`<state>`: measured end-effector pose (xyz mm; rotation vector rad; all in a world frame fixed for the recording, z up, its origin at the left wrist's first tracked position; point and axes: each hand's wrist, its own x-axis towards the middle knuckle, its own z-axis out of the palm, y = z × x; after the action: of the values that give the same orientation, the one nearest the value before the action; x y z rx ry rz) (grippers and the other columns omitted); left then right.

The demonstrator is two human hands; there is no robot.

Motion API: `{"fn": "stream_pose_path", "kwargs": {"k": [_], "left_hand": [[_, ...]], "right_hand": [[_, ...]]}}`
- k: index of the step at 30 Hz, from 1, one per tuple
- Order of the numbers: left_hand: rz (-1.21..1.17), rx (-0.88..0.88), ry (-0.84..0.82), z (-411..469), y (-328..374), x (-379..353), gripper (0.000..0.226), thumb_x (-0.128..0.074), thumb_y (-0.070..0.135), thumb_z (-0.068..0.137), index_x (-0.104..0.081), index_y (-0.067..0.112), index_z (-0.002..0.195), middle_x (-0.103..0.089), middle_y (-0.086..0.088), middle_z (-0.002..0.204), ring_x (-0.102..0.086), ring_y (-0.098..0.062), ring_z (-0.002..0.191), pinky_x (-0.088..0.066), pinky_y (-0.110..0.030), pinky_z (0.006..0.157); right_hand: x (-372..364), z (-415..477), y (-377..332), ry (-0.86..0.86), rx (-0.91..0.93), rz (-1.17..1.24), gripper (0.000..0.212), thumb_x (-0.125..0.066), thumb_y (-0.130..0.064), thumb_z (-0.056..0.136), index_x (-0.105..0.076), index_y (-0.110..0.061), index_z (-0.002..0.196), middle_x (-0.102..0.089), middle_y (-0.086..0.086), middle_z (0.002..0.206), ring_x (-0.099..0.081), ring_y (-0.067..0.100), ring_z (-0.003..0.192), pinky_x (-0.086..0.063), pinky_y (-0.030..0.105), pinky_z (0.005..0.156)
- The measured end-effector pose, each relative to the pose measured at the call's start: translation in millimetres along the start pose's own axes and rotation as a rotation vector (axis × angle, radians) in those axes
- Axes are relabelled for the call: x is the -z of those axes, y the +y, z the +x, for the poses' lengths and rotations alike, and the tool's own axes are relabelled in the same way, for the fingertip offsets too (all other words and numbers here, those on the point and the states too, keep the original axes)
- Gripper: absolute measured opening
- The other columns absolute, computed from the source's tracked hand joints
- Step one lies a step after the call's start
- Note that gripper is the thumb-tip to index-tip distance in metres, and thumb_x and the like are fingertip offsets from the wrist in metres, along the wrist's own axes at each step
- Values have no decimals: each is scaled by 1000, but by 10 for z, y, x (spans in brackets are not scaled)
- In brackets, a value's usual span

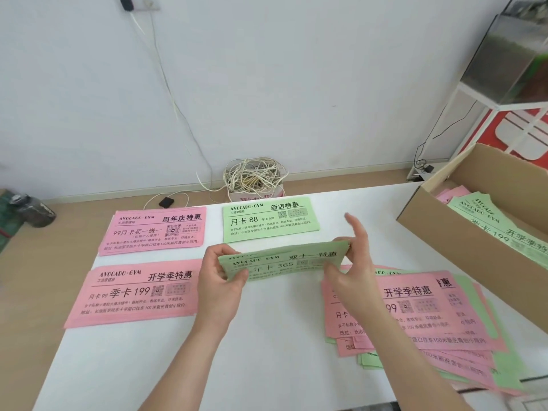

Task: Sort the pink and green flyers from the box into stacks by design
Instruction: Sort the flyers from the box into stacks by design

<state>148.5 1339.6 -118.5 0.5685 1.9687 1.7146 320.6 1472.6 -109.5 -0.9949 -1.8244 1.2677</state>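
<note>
- The far pink flyer lies at the far-left corner of the counter. It reads "AVOCADO·GYM", 周年庆特惠, 99月卡买一送一.
- The near pink flyer lies along the left edge, headed 开学季特惠, 月卡99 季卡199.
- The left hand has its grip closed, thumb over fingers, pinching the left end of the held green flyer.
- The held green flyer hangs just above the middle of the counter, tilted towards the camera. It reads 双十一特惠 and 年卡 365.
- The far green flyer lies by the far edge, headed 新店特惠, 月卡 88.
- The right hand pinches the sheet's right end, with the forefinger lifted free.
- None of the three laid-out headings matches 双十一. It probably needs its own spot on the bare middle, print up, squared and apart from its neighbours.
- The mixed pile sprawls along the right edge, with a pink 开学季特惠 sheet on top.
- The cardboard box stands off the far-right corner with more flyers inside. A green one shows 199.
</note>
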Motion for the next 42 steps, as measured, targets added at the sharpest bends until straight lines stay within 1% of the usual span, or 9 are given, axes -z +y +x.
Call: {"fn": "stream_pose_path", "kwargs": {"k": [4, 9, 14, 17, 23, 26, 30, 39, 42], "left_hand": [[55, -32, 24, 25, -16, -39, 60, -65, -13, 74, -47, 40, 95, -64, 8, 91, -50, -25, 76, -44, -41, 72], [110, -42, -20, 17, -10, -111, 45, -60, -11, 81, -48, 30, 95, -64, 0, 96, -61, -17, 93, -45, -27, 80], [229, -40, 17, 29, 60, -18, 40, -63, -6, 82, -50, 27, 101, -66, 7, 96, -63, -9, 89, -49, -21, 75], [325, 18, 43, 24, 52, 40, 48, -64, -3, 81, -46, 28, 113, -66, 4, 101, -63, -15, 88, -48, -30, 75], [775, -191, 2, -133, -45, -67, 75, -56, -3, 84, -20, 15, 147, -48, -7, 120, -54, -28, 98, -36, -28, 70], [937, -253, -19, -97, -95, -89, 77, -60, -6, 78, -25, 8, 145, -47, -17, 119, -57, -36, 89, -40, -33, 62], [1115, -363, 30, -38, -227, -106, 78, -70, -7, 65, -38, 1, 136, -44, -29, 128, -54, -45, 98, -51, -47, 78], [1252, -338, -33, -23, -123, -146, 54, -76, 1, 57, -65, 14, 108, -54, -18, 119, -50, -39, 100, -50, -44, 67], [1090, -488, -214, -131, -46, -360, 55, -74, 5, 68, -59, 16, 119, -47, -14, 134, -44, -35, 117, -49, -48, 89]], "right_hand": [[-28, 13, 11, 55, 123, -196, 93, -55, 4, 79, -17, -50, 143, -46, -7, 108, -47, 2, 100, -42, 16, 71], [-66, 51, 57, -31, 157, -322, 63, -53, 5, 82, -48, -31, 134, -50, -7, 103, -48, -4, 94, -38, 19, 73], [25, 79, -28, -13, 170, -333, 54, -50, 3, 86, -50, -28, 130, -53, -14, 101, -50, -4, 79, -38, 14, 69], [62, 104, -60, -88, 87, -334, 64, -48, 0, 88, -35, -41, 135, -54, -13, 103, -56, 8, 77, -51, 31, 69], [119, 15, -47, -369, -18, -877, 67, -55, -24, 88, -22, -33, 146, -42, 0, 138, -41, 23, 122, -41, 38, 98], [268, -148, -115, -468, 0, -1049, 62, -52, -41, 89, -24, -36, 145, -33, -5, 145, -26, 20, 136, -36, 40, 104], [434, -317, -169, -584, -70, -1119, 66, -54, -57, 85, -28, -38, 143, -26, -8, 148, -18, 18, 140, -29, 43, 107], [543, -481, -37, -481, -122, -1062, 67, -59, -54, 80, -31, -41, 139, -19, -10, 150, -19, 18, 139, -30, 47, 105], [585, -474, -24, -467, -127, -1020, 66, -59, -53, 80, -33, -40, 139, -20, -10, 150, -17, 18, 139, -28, 47, 106]]}}
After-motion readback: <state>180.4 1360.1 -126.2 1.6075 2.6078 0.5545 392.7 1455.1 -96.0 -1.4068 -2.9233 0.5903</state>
